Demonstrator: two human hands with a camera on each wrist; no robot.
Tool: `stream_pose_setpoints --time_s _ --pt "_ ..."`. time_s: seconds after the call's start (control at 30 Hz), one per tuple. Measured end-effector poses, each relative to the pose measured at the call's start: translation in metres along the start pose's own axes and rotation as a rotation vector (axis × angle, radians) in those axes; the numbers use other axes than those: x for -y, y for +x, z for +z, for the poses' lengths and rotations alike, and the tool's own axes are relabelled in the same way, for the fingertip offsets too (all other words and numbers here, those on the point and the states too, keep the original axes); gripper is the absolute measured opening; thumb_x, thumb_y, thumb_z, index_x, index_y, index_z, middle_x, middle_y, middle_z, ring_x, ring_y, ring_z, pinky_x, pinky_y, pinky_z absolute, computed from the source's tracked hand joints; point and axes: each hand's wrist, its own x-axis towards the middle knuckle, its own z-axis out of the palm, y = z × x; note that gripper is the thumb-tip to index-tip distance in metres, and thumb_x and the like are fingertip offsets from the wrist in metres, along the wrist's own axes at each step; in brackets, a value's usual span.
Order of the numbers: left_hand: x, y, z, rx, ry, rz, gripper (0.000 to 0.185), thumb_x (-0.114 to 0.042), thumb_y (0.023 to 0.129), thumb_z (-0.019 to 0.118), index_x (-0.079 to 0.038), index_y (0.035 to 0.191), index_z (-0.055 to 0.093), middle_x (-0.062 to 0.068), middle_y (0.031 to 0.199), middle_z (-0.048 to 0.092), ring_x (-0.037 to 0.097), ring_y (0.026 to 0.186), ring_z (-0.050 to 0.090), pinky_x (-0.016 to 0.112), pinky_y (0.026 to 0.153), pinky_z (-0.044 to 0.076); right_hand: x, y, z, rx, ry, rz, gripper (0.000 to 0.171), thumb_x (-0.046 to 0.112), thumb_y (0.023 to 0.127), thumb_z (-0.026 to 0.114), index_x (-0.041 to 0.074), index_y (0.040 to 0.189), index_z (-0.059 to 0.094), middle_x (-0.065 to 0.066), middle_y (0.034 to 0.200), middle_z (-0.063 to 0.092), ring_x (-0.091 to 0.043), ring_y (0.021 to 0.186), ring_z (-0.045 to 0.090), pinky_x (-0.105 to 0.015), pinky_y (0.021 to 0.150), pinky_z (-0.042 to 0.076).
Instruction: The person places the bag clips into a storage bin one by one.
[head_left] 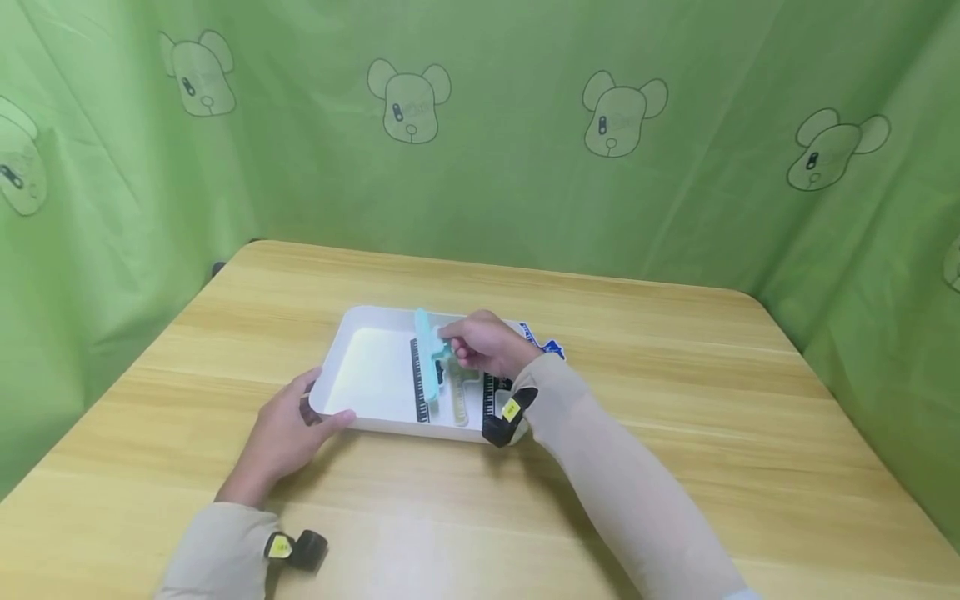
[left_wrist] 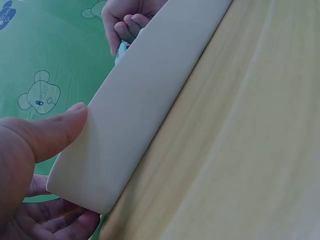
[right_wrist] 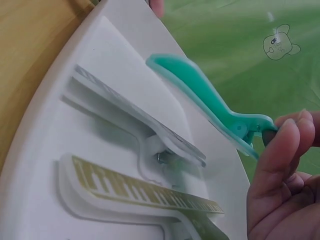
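Observation:
A white tray lies on the wooden table. My left hand grips its near left corner, thumb against the tray wall and fingers around the end. My right hand pinches the end of a teal hair clip and holds it just above the tray. In the right wrist view the teal clip hangs in the air above a clear clip with black piano keys and a yellowish piano-key clip, both lying in the tray. The right hand's fingers curl at its hinge end.
A blue-and-white item pokes out behind the tray's far right corner. Green cloth walls with bear prints close in the table on three sides. Bare tabletop lies all round the tray.

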Motion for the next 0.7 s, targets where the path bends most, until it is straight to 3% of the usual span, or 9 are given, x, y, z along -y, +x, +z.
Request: stream_pose_setpoints --time_s 0.17,0.4,0.7 --pt "0.0 0.0 -0.001 -0.003 -0.004 0.019 0.086 -0.039 0.086 0.073 0.006 0.147 0.031 0.031 0.143 0.04 0.046 0.125 0.046 0.054 0.104 0.04 0.002 0.001 0.004 0.0 -0.001 0.013 0.017 0.011 0.095 0.058 -0.003 0.103 0.064 0.003 0.058 0.048 -0.007 0.047 0.044 -0.016 0.043 0.041" --pt "0.001 0.0 0.0 0.002 -0.001 0.017 0.087 -0.04 0.086 0.073 0.006 0.147 0.03 0.031 0.143 0.04 0.046 0.126 0.045 0.054 0.104 0.039 0.001 0.006 0.01 0.004 -0.006 0.032 0.011 0.01 0.095 0.058 0.002 0.088 0.061 0.003 0.058 0.048 -0.007 0.047 0.043 -0.016 0.043 0.041" --pt "0.001 0.001 0.0 0.001 -0.001 0.013 0.087 -0.04 0.086 0.073 0.006 0.147 0.03 0.03 0.144 0.04 0.045 0.127 0.045 0.054 0.105 0.039 0.0 0.012 0.016 0.015 -0.003 0.037 0.014 0.008 0.094 0.059 0.004 0.081 0.058 0.003 0.057 0.046 -0.007 0.046 0.043 -0.016 0.042 0.04"
